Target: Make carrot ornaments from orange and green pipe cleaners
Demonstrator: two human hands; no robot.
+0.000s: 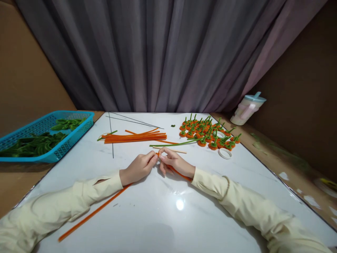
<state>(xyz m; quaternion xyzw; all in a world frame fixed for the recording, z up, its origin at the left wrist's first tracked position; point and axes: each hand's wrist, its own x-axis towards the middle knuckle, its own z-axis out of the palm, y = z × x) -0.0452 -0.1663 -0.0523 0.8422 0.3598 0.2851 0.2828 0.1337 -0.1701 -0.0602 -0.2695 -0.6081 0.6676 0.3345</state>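
Note:
My left hand [139,168] and my right hand [174,162] meet at the middle of the white table [158,218], fingertips pinched together on an orange pipe cleaner [92,213]. It trails from under my left wrist toward the near left, and a short stretch shows under my right palm. A thin wooden stick [171,150] lies just beyond my fingers. Further back lies a bundle of orange pipe cleaners [135,137], with a long green pipe cleaner [173,143] beside it.
Several small orange coils with green stems [207,133] sit at the back right, with two white rings [225,153] among them. A blue basket [56,153] of green pieces stands left. Thin dark wires [131,120] lie behind. A lidded plastic cup [247,109] stands at right.

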